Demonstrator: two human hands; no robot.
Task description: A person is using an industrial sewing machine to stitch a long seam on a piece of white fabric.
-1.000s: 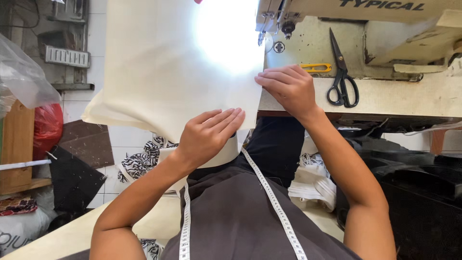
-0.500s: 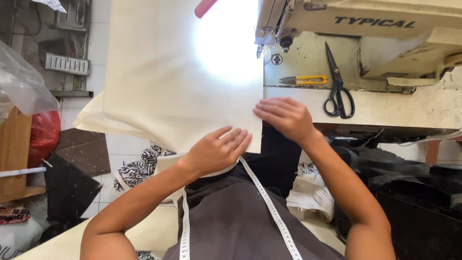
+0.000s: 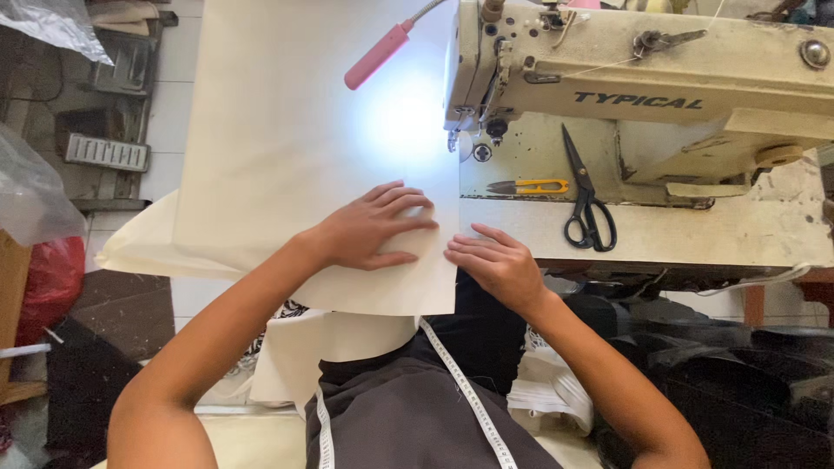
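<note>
Pressing flat on the cream fabric [image 3: 295, 156], the left hand [image 3: 369, 227] has fingers spread; the right hand [image 3: 497, 265] pins its right near edge, fingers together, beside the sewing machine [image 3: 643, 95]. Looks light and limp, best guided by that edge

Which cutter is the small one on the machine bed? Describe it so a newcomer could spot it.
Start at the cream sewing machine on the right. On its bed, right of the needle, lies the thread snip, flat, blades pointing left. Its yellow handle and short length set it apart from the larger black-handled scissors beside it.
</note>
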